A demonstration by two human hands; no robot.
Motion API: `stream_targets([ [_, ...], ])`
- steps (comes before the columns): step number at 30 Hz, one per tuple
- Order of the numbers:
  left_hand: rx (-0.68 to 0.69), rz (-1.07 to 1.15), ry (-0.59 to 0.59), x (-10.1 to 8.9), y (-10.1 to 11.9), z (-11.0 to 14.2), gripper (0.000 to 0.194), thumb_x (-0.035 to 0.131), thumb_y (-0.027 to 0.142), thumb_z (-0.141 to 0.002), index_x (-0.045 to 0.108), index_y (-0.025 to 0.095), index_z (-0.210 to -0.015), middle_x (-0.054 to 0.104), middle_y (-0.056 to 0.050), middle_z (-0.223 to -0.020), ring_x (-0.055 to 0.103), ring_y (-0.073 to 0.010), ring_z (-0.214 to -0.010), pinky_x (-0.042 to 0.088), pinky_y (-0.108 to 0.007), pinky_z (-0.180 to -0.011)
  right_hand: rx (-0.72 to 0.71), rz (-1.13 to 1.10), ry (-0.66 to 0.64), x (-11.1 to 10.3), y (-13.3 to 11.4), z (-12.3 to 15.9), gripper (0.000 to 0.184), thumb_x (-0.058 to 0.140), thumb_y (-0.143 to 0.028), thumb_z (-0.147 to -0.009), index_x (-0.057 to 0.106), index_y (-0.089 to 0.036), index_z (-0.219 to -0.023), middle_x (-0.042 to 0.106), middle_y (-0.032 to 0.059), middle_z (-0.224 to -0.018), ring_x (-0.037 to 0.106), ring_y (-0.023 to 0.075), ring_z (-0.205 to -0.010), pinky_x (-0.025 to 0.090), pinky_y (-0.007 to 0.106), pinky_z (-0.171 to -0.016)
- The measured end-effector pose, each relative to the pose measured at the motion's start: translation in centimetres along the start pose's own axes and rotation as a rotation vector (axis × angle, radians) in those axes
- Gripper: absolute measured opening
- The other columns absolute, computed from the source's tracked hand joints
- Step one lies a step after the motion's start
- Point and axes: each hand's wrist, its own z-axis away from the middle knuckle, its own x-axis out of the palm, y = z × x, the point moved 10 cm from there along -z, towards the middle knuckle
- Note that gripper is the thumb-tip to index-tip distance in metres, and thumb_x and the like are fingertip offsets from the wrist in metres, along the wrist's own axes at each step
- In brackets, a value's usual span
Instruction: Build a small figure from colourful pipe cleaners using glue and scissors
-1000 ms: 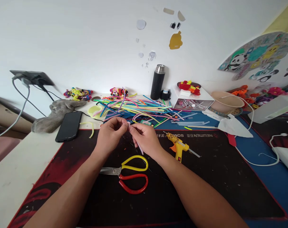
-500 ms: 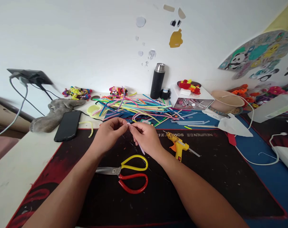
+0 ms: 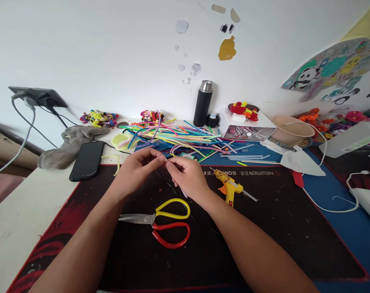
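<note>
My left hand (image 3: pixel 136 171) and my right hand (image 3: pixel 189 177) meet fingertip to fingertip above the black desk mat (image 3: pixel 264 228). Both pinch a thin pale stick (image 3: pixel 181 190), whose lower end pokes out under my right palm. Its upper end is hidden between the fingertips. Scissors (image 3: pixel 165 221) with one yellow and one red handle lie on the mat just below my hands. A yellow glue gun (image 3: pixel 229 186) rests to the right of my right hand. A heap of coloured sticks (image 3: pixel 175 138) lies just behind my hands.
A black phone (image 3: pixel 87 159) and a grey cloth (image 3: pixel 69 144) lie at the left. A black flask (image 3: pixel 203 103), a white box (image 3: pixel 249 128), a beige bowl (image 3: pixel 290 130) and a white cable (image 3: pixel 334 203) stand behind and to the right. A socket (image 3: pixel 35 95) with plugs hangs on the left wall.
My hands have stayed together on the pale stick, with the left fingers shifting slightly. The view has drifted a little, nothing else moved.
</note>
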Motion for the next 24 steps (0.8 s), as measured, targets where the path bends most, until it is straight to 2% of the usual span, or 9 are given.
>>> stream_targets([
  [4,0.038,-0.007,0.009,-0.4,0.6,0.0,0.035,0.084,0.056,-0.085,0.08,0.022,-0.094,0.081,-0.006,-0.097,0.073,-0.0247,-0.093,0.055,-0.034,-0.088,-0.002,0.055,-0.004,0.1,-0.2,0.0,0.022,0.062,-0.034,-0.103,0.077,-0.023,-0.092,0.061,-0.003,-0.058,0.06,0.016,-0.056,0.042,0.027,-0.057],
  [10,0.028,-0.152,0.003,-0.5,0.5,-0.1,0.036,0.081,0.058,-0.083,0.084,0.022,-0.089,0.084,-0.007,-0.094,0.075,-0.0279,-0.09,0.056,-0.036,-0.086,0.001,0.087,-0.009,0.2,-0.2,0.1,0.02,0.062,-0.032,-0.103,0.078,-0.023,-0.093,0.065,-0.0019,-0.061,0.062,0.0173,-0.06,0.043,0.028,-0.06],
  [16,0.037,-0.179,0.018,-0.4,0.6,-0.2,0.037,0.075,0.058,-0.087,0.08,0.021,-0.085,0.082,-0.006,-0.087,0.071,-0.0244,-0.081,0.054,-0.032,-0.075,-0.009,0.097,-0.039,0.4,-0.3,0.0,0.02,0.061,-0.031,-0.105,0.078,-0.024,-0.097,0.067,-0.0021,-0.065,0.062,0.0157,-0.058,0.043,0.027,-0.06],
  [21,-0.041,-0.121,0.06,-0.4,-0.3,-0.3,0.037,0.076,0.058,-0.084,0.079,0.021,-0.083,0.078,-0.004,-0.082,0.067,-0.0212,-0.075,0.051,-0.031,-0.073,-0.047,0.146,-0.041,0.3,-0.8,-0.1,0.027,0.06,-0.031,-0.107,0.077,-0.023,-0.088,0.064,-0.0028,-0.061,0.06,0.0152,-0.059,0.041,0.027,-0.062],
  [24,-0.087,-0.034,0.065,-0.3,-1.3,-0.3,0.036,0.08,0.057,-0.081,0.078,0.021,-0.079,0.075,-0.003,-0.077,0.062,-0.0193,-0.069,0.048,-0.03,-0.068,-0.105,0.21,-0.038,0.2,-1.4,-0.1,0.028,0.062,-0.028,-0.107,0.078,-0.022,-0.084,0.07,-0.001,-0.069,0.062,0.0155,-0.066,0.04,0.027,-0.066],
])
